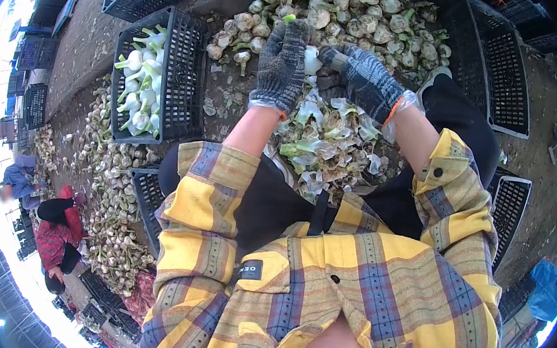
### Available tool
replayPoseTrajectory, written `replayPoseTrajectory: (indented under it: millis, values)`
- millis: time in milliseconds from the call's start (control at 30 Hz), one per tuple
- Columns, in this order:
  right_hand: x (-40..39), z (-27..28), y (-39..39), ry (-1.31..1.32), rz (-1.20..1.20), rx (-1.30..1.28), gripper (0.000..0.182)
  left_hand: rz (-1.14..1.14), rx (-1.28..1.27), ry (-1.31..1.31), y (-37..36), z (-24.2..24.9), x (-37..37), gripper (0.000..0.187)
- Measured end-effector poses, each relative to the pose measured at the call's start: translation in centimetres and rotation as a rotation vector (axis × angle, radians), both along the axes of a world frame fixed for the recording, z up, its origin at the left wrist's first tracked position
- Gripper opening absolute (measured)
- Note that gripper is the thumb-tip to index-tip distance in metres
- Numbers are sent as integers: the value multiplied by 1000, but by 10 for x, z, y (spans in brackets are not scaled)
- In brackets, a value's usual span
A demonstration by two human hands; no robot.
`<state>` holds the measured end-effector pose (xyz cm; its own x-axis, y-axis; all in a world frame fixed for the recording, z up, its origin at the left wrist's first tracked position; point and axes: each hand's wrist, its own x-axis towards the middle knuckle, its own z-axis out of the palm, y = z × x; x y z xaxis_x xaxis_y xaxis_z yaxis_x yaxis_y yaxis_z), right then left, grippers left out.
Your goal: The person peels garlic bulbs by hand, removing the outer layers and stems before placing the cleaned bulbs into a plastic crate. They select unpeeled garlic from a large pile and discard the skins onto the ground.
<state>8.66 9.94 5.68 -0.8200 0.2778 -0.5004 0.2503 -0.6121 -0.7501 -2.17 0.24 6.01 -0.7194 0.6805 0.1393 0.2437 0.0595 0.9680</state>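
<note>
Between my gloved hands shows a white garlic bulb (313, 61), partly covered by fingers. My left hand (282, 65), in a dark grey knit glove, is closed around it, and a bit of green stem pokes out above the fingertips. From the other side, my right hand (363, 77) has its fingers curled in close against the bulb; what they pinch is hidden. Just below lies a heap of stripped garlic skins and leaves (333, 142) between my legs. Beyond my hands spreads a pile of unpeeled garlic bulbs (369, 24).
On the left stands a black crate (183, 76) holding cleaned white garlic (142, 85) with green stems. More black crates (503, 68) stand at the right and upper left. Loose garlic (114, 191) covers the ground at left, where a person in red (58, 239) sits.
</note>
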Motion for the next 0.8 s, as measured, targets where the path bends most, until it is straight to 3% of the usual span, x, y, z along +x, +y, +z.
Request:
replayPoseTrajectory:
  millis: [333, 533, 600, 800]
  values:
    - [4, -2, -2, 22, -30, 167, 29, 22, -17, -309, 2, -15, -4, 42]
    - [2, 8, -2, -62, -47, -117, 30, 48, -41, -338, 1, 1, 3, 40]
    - [2, 1, -5, 10, -18, 113, 31, 56, -56, -294, 2, 0, 4, 37]
    - [1, -12, 3, -105, -201, 122, 24, 65, -29, -477, 5, -6, -10, 40]
